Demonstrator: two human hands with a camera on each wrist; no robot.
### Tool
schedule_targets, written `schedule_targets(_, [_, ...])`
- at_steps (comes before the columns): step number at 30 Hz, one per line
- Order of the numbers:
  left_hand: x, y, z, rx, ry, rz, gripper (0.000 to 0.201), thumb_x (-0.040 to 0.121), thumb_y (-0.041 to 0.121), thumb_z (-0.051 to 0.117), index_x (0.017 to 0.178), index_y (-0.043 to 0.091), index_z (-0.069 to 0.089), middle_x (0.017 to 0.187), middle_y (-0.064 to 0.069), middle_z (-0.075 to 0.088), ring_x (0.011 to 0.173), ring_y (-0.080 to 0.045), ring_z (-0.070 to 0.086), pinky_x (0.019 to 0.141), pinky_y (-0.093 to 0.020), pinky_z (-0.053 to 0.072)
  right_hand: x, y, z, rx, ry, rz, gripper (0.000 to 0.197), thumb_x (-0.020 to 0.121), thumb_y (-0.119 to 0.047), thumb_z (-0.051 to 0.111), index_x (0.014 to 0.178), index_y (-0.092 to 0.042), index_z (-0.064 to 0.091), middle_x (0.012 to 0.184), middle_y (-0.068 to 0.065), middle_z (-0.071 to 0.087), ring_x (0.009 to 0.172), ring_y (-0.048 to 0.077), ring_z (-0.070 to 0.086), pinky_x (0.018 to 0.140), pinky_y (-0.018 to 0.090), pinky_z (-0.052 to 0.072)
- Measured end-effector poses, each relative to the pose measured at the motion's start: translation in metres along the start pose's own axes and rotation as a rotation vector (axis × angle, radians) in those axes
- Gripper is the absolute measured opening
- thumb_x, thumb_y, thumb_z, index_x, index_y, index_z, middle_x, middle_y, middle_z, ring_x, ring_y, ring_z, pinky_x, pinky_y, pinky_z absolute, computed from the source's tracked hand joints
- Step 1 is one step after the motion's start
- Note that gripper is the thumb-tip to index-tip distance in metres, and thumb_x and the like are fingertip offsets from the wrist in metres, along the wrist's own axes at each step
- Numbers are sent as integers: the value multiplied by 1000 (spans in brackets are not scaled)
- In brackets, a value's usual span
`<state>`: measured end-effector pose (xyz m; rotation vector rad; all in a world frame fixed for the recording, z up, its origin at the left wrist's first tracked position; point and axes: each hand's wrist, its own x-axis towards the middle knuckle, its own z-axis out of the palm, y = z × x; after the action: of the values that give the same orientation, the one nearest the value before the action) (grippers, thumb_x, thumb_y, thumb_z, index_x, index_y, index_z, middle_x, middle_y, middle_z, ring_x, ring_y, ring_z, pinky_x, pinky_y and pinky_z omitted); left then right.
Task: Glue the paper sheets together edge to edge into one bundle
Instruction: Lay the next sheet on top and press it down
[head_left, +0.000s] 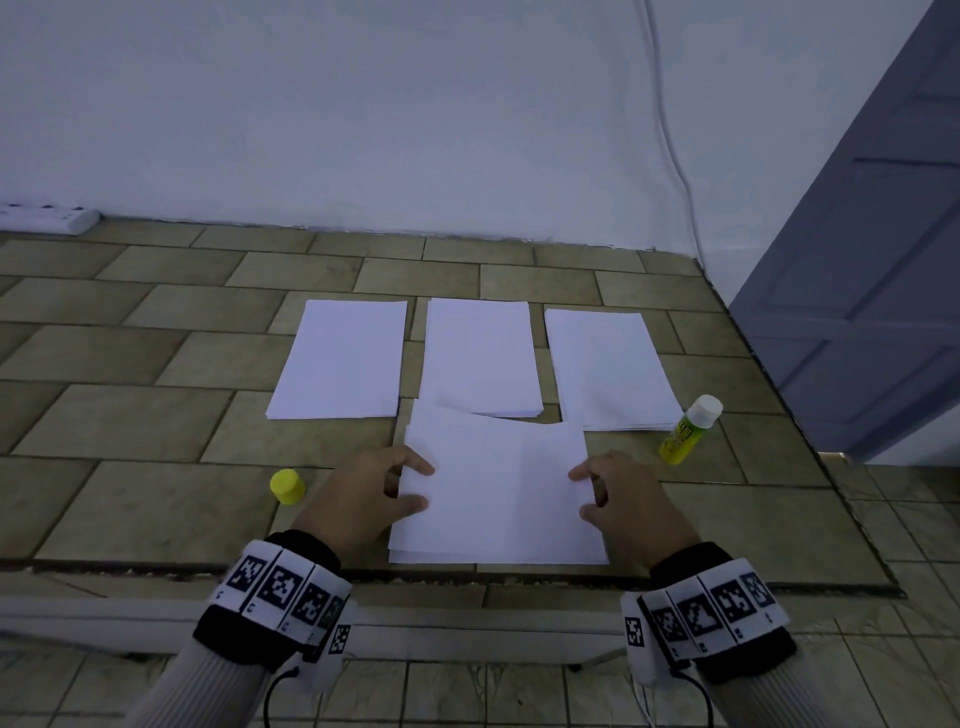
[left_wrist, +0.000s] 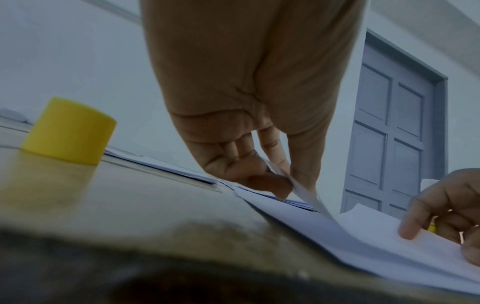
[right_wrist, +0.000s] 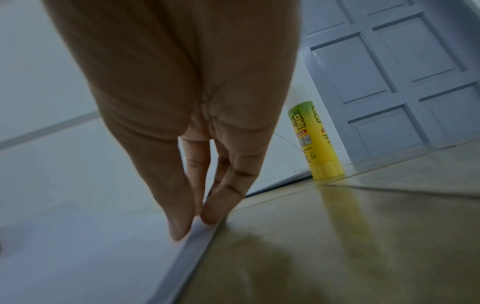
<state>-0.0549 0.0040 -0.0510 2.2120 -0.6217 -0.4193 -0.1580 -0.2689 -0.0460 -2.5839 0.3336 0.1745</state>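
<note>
The tiled floor (head_left: 130, 415), glossy and faintly reflective, serves as the flat work surface on which everything is laid. Three stacks of white sheets (head_left: 340, 358) are set side by side in a row near the wall, slightly apart, presumably so that each can be reached in turn. The near bundle (head_left: 498, 499), a thin stack of matte, flexible white paper, lies just in front of the row, its far edge overlapping the middle stack.

The left hand (head_left: 363, 493) is curled at the bundle's left edge, where the top sheet (left_wrist: 306, 195) is pinched between thumb and fingers and lifted, probably to expose or square the edge for gluing. The right hand (head_left: 623, 493) is held nearly straight, its fingertips (right_wrist: 182, 228) pressed down on the bundle's right edge, apparently to keep the sheets from sliding.

The glue stick (head_left: 688, 434), a yellow-green plastic cylinder, stands upright with its white end up, just beside the right stack and within reach. Its yellow cap (head_left: 287, 486), a short smooth cylinder, rests on the floor to the left of the left hand.
</note>
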Motion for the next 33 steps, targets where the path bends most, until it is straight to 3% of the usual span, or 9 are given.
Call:
schedule_targets(4, [0,-2,2,59,13,-2,29,81,16,78,96,33,60,50,16,51,54,5,52,52,-7,37,1,2,2,6,-2,9,39,85,-8,66,122,-16,59,105,0,46,90,8,43,85,20,41])
schedule_targets(8, [1,-5,4,136,9,-40,30,80,26,78,97,39,56,70,14,55,63,-5,53,53,-7,36,2,6,3,39,8,6,40,82,-7,69,120,-15,62,102,-2,46,88,10,47,82,19,43])
schedule_targets(14, [1,-8,6,126,-5,-70,31,80,29,78,98,41,56,92,11,65,81,-9,62,69,-19,50,1,11,1,106,17,12,40,78,-5,74,116,-15,65,104,3,57,89,15,57,82,21,50])
schedule_targets(23, [-1,-9,6,138,-12,-73,33,78,30,79,95,44,55,97,16,62,83,-5,61,70,-16,49,3,17,0,154,16,-7,40,75,-3,76,112,-14,67,101,1,58,86,13,59,80,20,53])
schedule_targets(26, [-1,-9,6,158,-14,-72,32,79,31,79,98,42,56,95,19,58,80,-4,58,61,-8,41,3,18,0,161,13,-9,39,75,-4,77,111,-14,66,102,2,60,87,14,60,79,20,53])
schedule_targets(28, [-1,-9,6,158,-9,-66,32,79,30,79,97,41,56,93,18,59,78,-3,57,58,-8,39,3,19,0,166,14,-10,39,75,-4,77,111,-15,66,103,2,60,87,13,60,77,18,52])
schedule_targets(33, [-2,-9,6,176,-13,-77,32,79,32,79,96,44,55,86,8,63,74,-7,57,57,-11,39,2,19,-1,167,13,-9,39,75,-4,76,112,-14,66,102,2,59,87,14,60,80,22,54])
